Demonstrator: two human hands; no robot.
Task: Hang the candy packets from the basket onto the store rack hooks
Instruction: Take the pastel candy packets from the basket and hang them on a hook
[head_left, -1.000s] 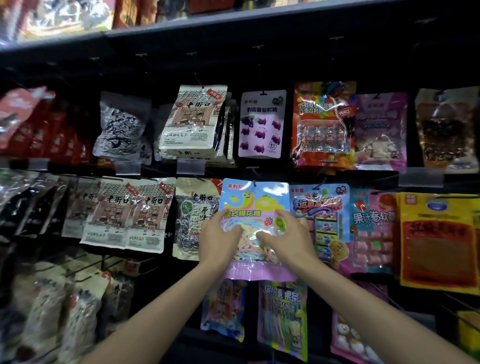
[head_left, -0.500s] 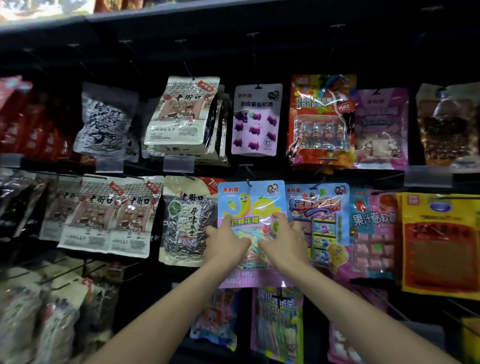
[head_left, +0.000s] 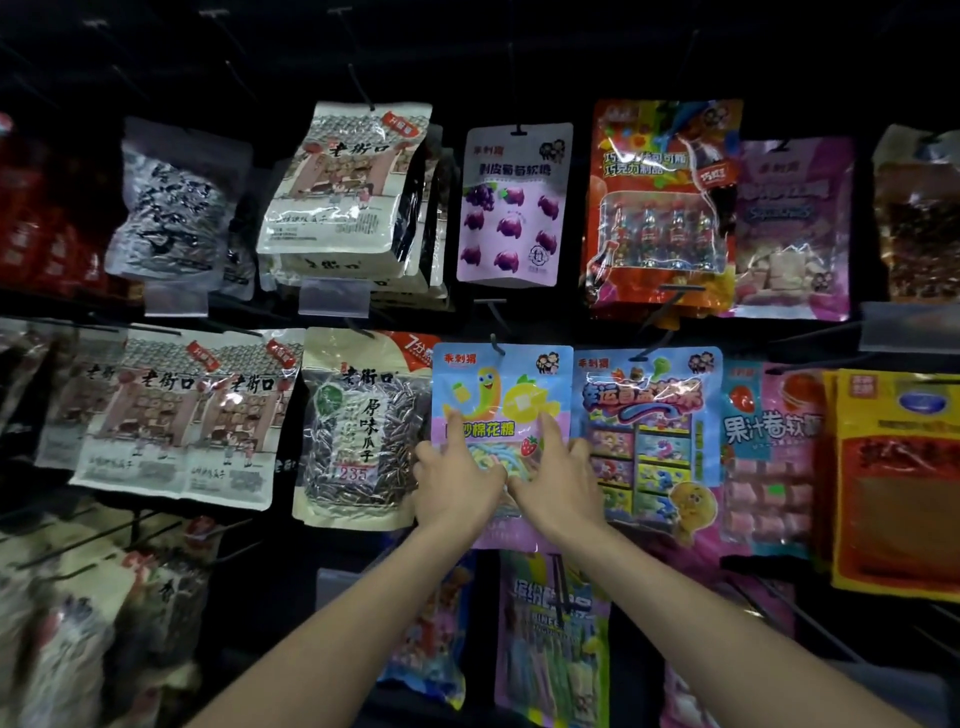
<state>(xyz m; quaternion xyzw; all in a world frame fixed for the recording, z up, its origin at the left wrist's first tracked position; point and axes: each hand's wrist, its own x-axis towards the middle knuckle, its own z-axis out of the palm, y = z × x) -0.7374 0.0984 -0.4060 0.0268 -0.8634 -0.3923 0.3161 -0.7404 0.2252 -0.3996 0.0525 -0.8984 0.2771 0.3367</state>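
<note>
Candy packet (head_left: 501, 387) hung on a hook (head_left: 497, 347) in the middle row. Seed bag (head_left: 358, 431) sat just left of it, edges touching, and a cartoon packet (head_left: 647, 431) just right. Grape packet (head_left: 511, 208) was 1 row up, right above. 1 lower packet (head_left: 530, 670) hung underneath, between the forearms. Left hand (head_left: 457, 480) and right hand (head_left: 558, 486) lay side by side on the candy packet's front.

candy packet (head_left: 501, 384) half hidden (hands (head_left: 457, 480)), left bags (head_left: 67, 623) blurred
</note>
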